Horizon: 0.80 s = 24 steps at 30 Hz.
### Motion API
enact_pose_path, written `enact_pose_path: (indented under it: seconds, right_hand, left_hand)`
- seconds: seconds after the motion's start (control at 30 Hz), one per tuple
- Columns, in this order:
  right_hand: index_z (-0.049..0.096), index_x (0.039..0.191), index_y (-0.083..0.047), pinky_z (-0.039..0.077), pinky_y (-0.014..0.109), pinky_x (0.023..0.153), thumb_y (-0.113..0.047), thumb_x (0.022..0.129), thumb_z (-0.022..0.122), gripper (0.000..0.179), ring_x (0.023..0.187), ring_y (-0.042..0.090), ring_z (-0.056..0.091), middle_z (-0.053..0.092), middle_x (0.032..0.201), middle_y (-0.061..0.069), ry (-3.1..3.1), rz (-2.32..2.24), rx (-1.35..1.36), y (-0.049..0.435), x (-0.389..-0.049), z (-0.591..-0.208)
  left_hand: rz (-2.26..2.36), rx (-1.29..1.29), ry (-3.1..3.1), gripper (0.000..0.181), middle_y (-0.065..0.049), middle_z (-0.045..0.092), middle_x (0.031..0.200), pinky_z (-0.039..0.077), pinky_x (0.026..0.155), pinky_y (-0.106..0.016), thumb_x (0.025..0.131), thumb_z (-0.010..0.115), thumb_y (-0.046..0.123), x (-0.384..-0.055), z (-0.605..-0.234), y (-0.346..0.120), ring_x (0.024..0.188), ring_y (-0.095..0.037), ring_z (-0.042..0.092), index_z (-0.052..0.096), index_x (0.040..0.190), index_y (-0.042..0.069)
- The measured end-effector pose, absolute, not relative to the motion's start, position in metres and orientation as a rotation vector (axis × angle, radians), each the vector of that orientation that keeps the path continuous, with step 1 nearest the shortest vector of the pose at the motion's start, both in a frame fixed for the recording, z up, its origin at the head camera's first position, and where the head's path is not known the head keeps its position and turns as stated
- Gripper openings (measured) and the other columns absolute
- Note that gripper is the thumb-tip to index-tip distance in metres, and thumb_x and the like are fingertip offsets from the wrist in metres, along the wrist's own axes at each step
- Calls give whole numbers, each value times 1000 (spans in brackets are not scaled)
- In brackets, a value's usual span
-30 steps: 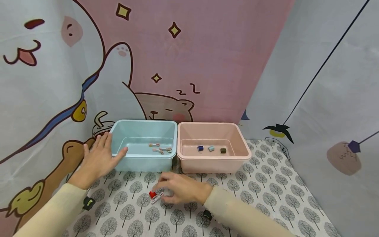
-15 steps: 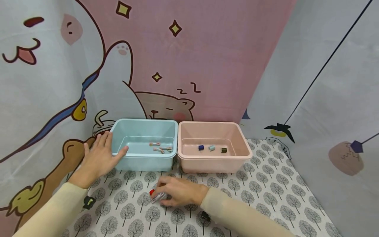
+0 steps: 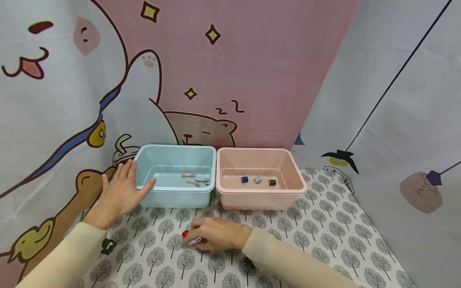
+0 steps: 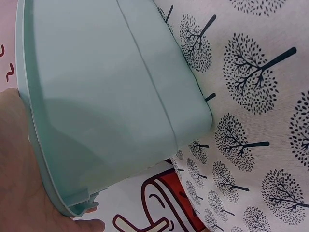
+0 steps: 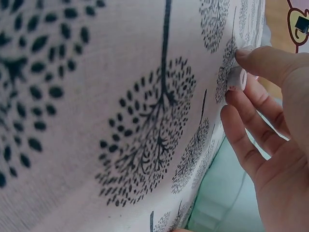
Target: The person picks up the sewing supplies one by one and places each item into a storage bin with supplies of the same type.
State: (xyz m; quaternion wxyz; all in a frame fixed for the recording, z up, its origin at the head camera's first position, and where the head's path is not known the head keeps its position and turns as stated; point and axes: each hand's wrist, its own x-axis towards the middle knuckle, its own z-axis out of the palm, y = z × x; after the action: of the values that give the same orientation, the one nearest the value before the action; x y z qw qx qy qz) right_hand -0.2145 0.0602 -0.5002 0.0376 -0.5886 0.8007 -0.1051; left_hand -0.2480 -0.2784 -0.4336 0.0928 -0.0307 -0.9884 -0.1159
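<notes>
Right hand [image 3: 216, 235] holding pale item [image 3: 193, 241], tree-print cloth [image 3: 162, 256] beneath, cartoon backdrop [image 3: 259, 76] behind

Partly hidden: red piece [image 3: 185, 233], white piece [image 5: 236, 80]
The right hand [image 3: 217, 235] covers parts of both; the left wrist view's top edge cuts the blue bin [image 4: 106, 82]; its pink bits [image 3: 187, 175] are too small to name.

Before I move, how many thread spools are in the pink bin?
3: a navy spool on the left, a light-blue spool in the middle and a dark-green spool on the right. The pink bin's front wall could hide others.
</notes>
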Motion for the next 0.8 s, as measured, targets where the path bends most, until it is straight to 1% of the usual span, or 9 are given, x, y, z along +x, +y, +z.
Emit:
enact_pose_path:
  seconds: [0.17,0.4,0.63,0.8]
  right_hand:
    - [72,138,-39,42,-3,78,-25,99,78,41,89,-13,54,63,114,-16,2436,-341,-1822,59,-215,-501]
    - [73,136,-35,43,-4,84,-25,99,79,39,95,-9,62,69,117,-13,2437,-323,-1865,54,-215,-504]
    - [74,136,-31,42,-4,80,-20,97,80,41,89,-13,57,70,115,-11,2449,-304,-1878,54,-215,-504]
    - [75,134,-29,43,-4,79,-16,98,78,38,88,-14,56,70,115,-10,2438,-336,-1894,54,-216,-502]
  left_hand:
    - [-346,-89,-2929,112,-34,11,175,1,115,-92,101,35,82,-248,-434,-279,160,-60,13,7,171,-1]
    - [-347,-94,-2932,112,-34,10,175,1,115,-92,101,35,81,-248,-435,-279,160,-61,13,7,171,-2]
    - [-350,-86,-2938,112,-33,9,176,-1,115,-91,101,33,83,-247,-434,-280,161,-60,12,7,171,-1]
    - [-355,-93,-2925,111,-34,10,175,-1,114,-92,101,34,82,-247,-434,-280,160,-60,14,9,171,-1]
